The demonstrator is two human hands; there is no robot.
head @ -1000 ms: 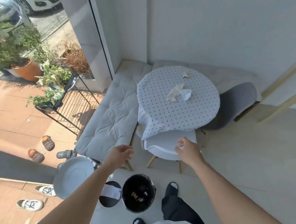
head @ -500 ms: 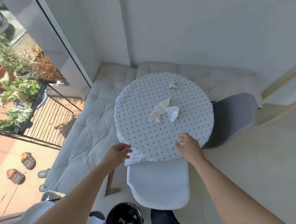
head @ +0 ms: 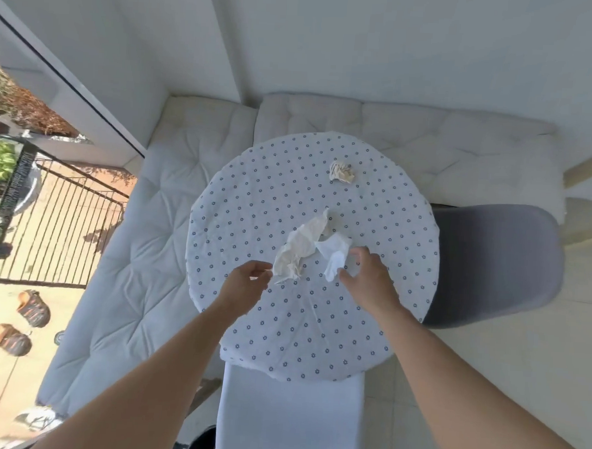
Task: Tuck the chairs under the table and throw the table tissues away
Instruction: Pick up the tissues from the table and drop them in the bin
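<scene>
Cushioned bench wraps the corner behind the round dotted table. White chair sits tucked at the near edge, grey chair on the right. Both arms reach in: left hand loosely curled, fingertips at the cream tissue; right hand half-open, touching the white tissue (nothing gripped yet). Crumpled tissue lies apart, far side.
</scene>
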